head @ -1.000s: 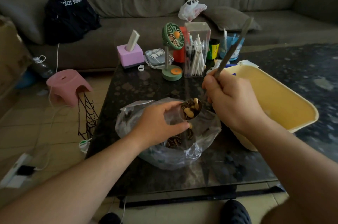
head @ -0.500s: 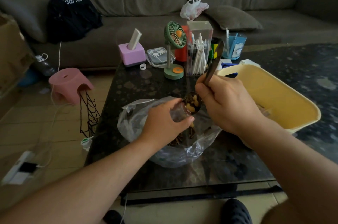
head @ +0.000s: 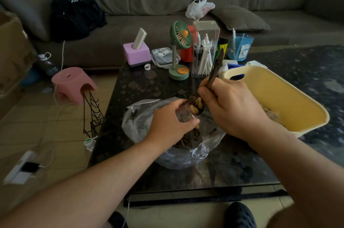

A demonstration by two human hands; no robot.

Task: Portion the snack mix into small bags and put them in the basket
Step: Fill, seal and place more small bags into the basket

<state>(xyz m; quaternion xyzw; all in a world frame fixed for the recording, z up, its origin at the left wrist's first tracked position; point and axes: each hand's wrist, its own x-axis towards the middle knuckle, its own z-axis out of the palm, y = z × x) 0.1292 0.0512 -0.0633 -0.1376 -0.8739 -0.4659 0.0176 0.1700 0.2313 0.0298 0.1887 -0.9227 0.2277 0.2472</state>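
Observation:
A large clear plastic bag of snack mix (head: 141,123) lies open on the dark table (head: 149,86). Above it my left hand (head: 171,125) pinches a small clear bag (head: 183,116) with its mouth held open. My right hand (head: 230,108) grips a dark wooden spoon (head: 215,71), handle pointing up and away. The spoon's bowl (head: 196,106) is heaped with nuts and seeds and sits at the small bag's mouth. The yellow basket (head: 290,101) stands right of my right hand, with something pale inside it partly hidden.
At the table's far side stand a pink tissue box (head: 136,54), a green desk fan (head: 179,51), a clear box of pens (head: 204,49) and a blue cup (head: 241,47). A pink stool (head: 71,84) and a wire rack (head: 92,110) stand left of the table.
The spoon's handle has swung from leaning right to nearly upright, and the loaded bowl has moved up against the small bag's mouth. My left hand has barely moved.

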